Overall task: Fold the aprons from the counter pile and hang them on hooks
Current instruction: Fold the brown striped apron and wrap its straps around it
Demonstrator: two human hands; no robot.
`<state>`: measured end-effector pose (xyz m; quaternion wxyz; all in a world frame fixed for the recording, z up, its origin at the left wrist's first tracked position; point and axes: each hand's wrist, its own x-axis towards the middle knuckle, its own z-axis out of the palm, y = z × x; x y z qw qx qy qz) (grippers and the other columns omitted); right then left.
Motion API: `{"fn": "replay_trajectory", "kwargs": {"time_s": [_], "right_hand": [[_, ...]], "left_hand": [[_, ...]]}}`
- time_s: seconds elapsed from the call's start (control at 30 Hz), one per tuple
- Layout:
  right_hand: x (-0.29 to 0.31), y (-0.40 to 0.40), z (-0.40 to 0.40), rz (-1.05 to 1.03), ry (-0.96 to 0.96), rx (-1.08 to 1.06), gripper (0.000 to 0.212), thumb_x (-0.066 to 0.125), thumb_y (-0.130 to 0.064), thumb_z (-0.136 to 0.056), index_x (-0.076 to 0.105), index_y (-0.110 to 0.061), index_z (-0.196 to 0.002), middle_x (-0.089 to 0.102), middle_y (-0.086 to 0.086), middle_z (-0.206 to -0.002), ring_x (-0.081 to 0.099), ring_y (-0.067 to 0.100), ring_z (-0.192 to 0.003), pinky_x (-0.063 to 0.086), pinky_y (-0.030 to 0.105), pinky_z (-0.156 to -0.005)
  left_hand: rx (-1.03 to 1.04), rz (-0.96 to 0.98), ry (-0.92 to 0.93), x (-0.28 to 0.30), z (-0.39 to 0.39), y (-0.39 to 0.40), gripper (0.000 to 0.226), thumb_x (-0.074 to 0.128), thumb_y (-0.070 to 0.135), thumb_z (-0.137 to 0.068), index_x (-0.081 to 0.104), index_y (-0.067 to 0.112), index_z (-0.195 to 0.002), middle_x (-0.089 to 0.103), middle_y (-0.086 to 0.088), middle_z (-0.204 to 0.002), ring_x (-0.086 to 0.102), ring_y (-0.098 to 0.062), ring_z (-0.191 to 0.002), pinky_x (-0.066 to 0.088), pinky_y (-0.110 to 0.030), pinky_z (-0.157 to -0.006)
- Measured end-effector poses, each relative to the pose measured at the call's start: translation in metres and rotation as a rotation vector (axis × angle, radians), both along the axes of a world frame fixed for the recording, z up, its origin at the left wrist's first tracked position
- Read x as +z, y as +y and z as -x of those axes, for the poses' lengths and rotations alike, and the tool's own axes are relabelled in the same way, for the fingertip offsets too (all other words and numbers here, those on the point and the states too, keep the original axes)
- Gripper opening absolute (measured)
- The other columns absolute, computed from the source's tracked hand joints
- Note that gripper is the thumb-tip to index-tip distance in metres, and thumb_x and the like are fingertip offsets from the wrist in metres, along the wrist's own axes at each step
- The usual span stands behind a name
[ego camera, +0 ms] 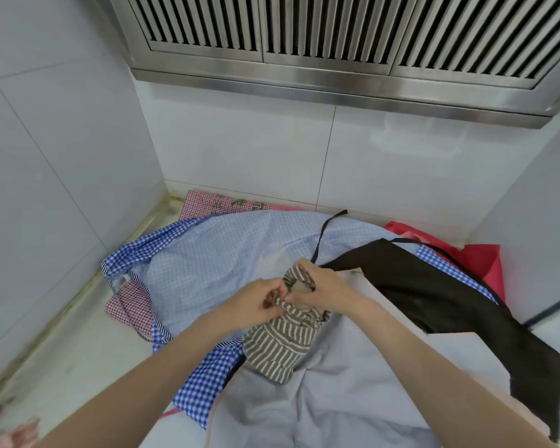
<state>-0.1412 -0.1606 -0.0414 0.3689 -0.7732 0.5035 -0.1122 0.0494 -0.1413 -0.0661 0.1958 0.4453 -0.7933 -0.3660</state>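
Observation:
A bunched brown-and-white striped apron (280, 345) hangs between my hands above the pile. My left hand (256, 303) pinches its strap or top edge, and my right hand (325, 287) grips the gathered top right beside it. Beneath lies a spread blue-checked apron (214, 257) with darker gingham trim. A dark brown apron (434, 292) with a thin dark strap lies to the right. A pale grey cloth (337, 399) covers the near part of the counter. Red-checked aprons (128, 302) peek out at the left and back.
The white counter (88, 360) sits in a tiled corner, with walls on the left, back and right. A steel vent hood (337, 76) hangs overhead at the back. Red fabric (485, 263) lies at the right wall. Something pink (20, 433) shows at the bottom left.

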Motion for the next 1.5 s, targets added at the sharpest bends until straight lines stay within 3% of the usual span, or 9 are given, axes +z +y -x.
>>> {"fn": "replay_trajectory", "kwargs": {"time_s": [0.1, 0.23, 0.47, 0.7, 0.83, 1.0, 1.1, 1.3, 1.5], "right_hand": [[-0.026, -0.001, 0.01, 0.009, -0.059, -0.022, 0.024, 0.075, -0.034, -0.078, 0.053, -0.026, -0.084, 0.051, -0.005, -0.076, 0.048, 0.007, -0.074, 0.034, 0.026, -0.067], [-0.052, 0.002, 0.012, -0.025, -0.148, -0.109, 0.03, 0.075, -0.031, -0.078, 0.046, -0.025, -0.07, 0.043, -0.001, -0.07, 0.041, 0.01, -0.069, 0.031, 0.029, -0.066], [-0.078, 0.01, 0.009, -0.084, -0.34, -0.289, 0.034, 0.067, -0.015, -0.086, 0.04, -0.012, -0.067, 0.032, -0.005, -0.059, 0.032, 0.007, -0.058, 0.027, 0.026, -0.06], [-0.075, 0.018, 0.025, -0.262, -0.581, -0.444, 0.037, 0.061, -0.014, -0.091, 0.036, -0.018, -0.064, 0.033, -0.01, -0.056, 0.035, 0.002, -0.054, 0.029, 0.018, -0.056], [-0.042, 0.005, 0.027, -0.336, -0.88, -0.559, 0.019, 0.061, -0.008, -0.089, 0.047, -0.009, -0.075, 0.055, 0.0, -0.068, 0.054, 0.012, -0.066, 0.046, 0.023, -0.063], [0.016, -0.003, 0.028, -0.277, -0.95, -0.463, 0.011, 0.065, -0.004, -0.084, 0.057, -0.011, -0.081, 0.066, 0.004, -0.079, 0.063, 0.018, -0.078, 0.051, 0.029, -0.076], [0.045, -0.001, 0.027, -0.198, -0.875, -0.401, 0.017, 0.068, -0.006, -0.082, 0.063, -0.016, -0.095, 0.067, 0.002, -0.093, 0.064, 0.017, -0.09, 0.05, 0.033, -0.084], [0.087, 0.02, 0.02, -0.179, -0.597, -0.38, 0.028, 0.058, -0.036, -0.089, 0.066, -0.016, -0.107, 0.067, -0.007, -0.106, 0.058, 0.004, -0.101, 0.042, 0.02, -0.086], [0.102, 0.039, 0.002, 0.081, -0.359, -0.306, 0.021, 0.061, -0.025, -0.09, 0.068, -0.011, -0.104, 0.059, -0.017, -0.089, 0.053, -0.004, -0.084, 0.039, 0.015, -0.077]], "left_hand": [[-0.053, 0.072, -0.067, -0.014, 0.009, 0.01, 0.024, 0.071, 0.018, -0.081, 0.058, 0.011, -0.101, 0.058, -0.004, -0.091, 0.052, -0.017, -0.083, 0.039, -0.024, -0.073], [-0.04, 0.163, -0.131, -0.039, 0.011, 0.011, 0.028, 0.073, 0.02, -0.079, 0.056, 0.005, -0.095, 0.046, 0.01, -0.091, 0.043, -0.014, -0.088, 0.029, -0.009, -0.074], [-0.053, 0.451, -0.184, -0.064, 0.019, 0.025, 0.013, 0.049, 0.031, -0.081, 0.048, 0.017, -0.081, 0.05, 0.004, -0.088, 0.036, -0.006, -0.082, 0.038, -0.016, -0.069], [0.395, -0.609, 0.14, -0.037, -0.012, 0.023, 0.054, 0.073, 0.03, -0.079, 0.041, 0.021, -0.122, 0.047, 0.006, -0.117, 0.052, -0.007, -0.104, 0.042, -0.014, -0.078], [0.306, -0.604, 0.21, -0.006, -0.013, 0.013, 0.054, 0.082, 0.027, -0.063, 0.054, 0.021, -0.109, 0.065, 0.006, -0.103, 0.064, 0.003, -0.086, 0.048, -0.011, -0.072], [0.303, -0.392, 0.061, 0.038, -0.02, -0.01, 0.073, 0.084, 0.025, -0.067, 0.04, 0.034, -0.125, 0.056, 0.015, -0.108, 0.058, -0.005, -0.097, 0.047, -0.017, -0.079], [0.326, -0.2, 0.097, 0.054, -0.021, -0.012, 0.062, 0.085, 0.021, -0.065, 0.047, 0.032, -0.113, 0.058, 0.015, -0.098, 0.057, 0.005, -0.085, 0.043, -0.009, -0.07], [0.055, 0.956, -0.345, 0.086, -0.021, 0.0, 0.07, 0.089, 0.01, -0.047, 0.05, 0.02, -0.104, 0.059, -0.007, -0.093, 0.043, -0.019, -0.09, 0.044, -0.033, -0.067], [-0.112, 1.16, -0.308, 0.096, -0.007, 0.02, 0.066, 0.079, -0.005, -0.043, 0.045, 0.013, -0.097, 0.043, -0.003, -0.097, 0.039, -0.021, -0.086, 0.033, -0.03, -0.076]]}}
